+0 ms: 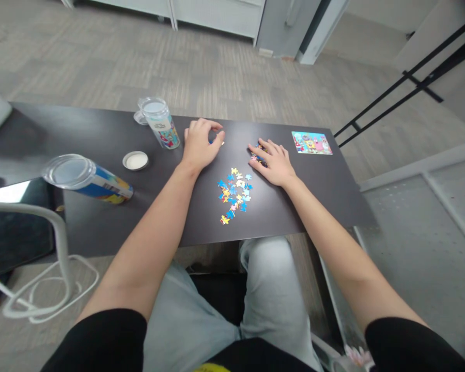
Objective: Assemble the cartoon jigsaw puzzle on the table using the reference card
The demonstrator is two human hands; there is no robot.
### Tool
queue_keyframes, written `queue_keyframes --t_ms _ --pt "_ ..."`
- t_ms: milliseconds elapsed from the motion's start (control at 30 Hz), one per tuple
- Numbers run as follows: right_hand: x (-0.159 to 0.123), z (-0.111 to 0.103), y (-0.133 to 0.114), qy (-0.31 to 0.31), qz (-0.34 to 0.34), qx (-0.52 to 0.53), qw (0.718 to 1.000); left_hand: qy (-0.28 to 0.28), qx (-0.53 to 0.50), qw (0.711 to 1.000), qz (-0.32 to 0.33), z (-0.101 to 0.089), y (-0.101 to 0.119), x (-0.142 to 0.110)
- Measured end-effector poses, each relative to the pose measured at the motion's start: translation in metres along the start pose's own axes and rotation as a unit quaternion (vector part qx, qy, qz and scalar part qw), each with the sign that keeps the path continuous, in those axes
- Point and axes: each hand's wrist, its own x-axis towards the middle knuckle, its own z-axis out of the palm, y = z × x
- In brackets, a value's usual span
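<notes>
My left hand (200, 144) rests on the dark table with its fingers curved and thumb apart, beside a few jigsaw pieces (211, 141) partly hidden behind the thumb. Over a second group of jigsaw pieces (254, 157) lies my right hand (274, 164), palm down with fingers spread; most of those pieces are covered. Between my forearms a loose scatter of blue, yellow and pale jigsaw pieces (233, 190) lies nearer to me. A cartoon picture card (312, 143) lies flat to the right of my right hand.
Left of my left hand stands a clear-topped printed canister (165, 129), with a clear lid (140, 118) behind it. A white round lid (135, 160) and a larger blue canister (96, 181) are nearer. A tablet (21, 227) and a white curved stand (62, 248) sit far left.
</notes>
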Motion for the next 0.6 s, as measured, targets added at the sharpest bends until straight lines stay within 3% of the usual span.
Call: queue_keyframes --t_ms 133,333,600 --pt "0.007 0.001 -0.002 0.027 -0.014 0.03 0.999 -0.033 0.037 0.998 0.041 0.0 -0.005 -0.012" --pt "0.022 0.004 -0.004 0.054 -0.005 0.056 0.997 -0.137 0.069 0.986 0.064 -0.003 -0.01 -0.038" --pt "0.029 0.0 -0.011 0.039 0.006 0.07 0.997 -0.151 0.096 0.984 0.024 -0.037 -0.007 -0.093"
